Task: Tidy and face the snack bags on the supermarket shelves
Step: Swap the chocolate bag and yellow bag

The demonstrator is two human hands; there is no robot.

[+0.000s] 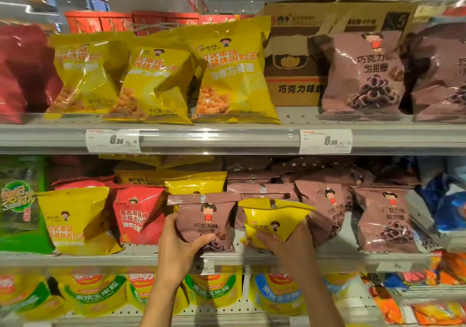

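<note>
On the middle shelf (141, 251), my left hand (181, 248) grips a mauve chocolate-ring snack bag (205, 215) by its lower left side, thumb across the front. Beside it my right hand (285, 243) holds a small yellow snack bag (272, 215) from below, tilted, in front of more mauve bags (385, 220). To the left stand a red bag (137, 215) and a yellow bag (75, 220). The upper shelf carries three yellow bags (156, 79) and mauve bags (365, 74).
A brown cardboard carton (292, 49) stands behind the upper-shelf bags. Price tags (113, 141) hang on the upper shelf rail. A green bag (20, 205) is at far left, blue bags (448, 200) at far right. The bottom shelf holds yellow corn-snack bags (95, 294).
</note>
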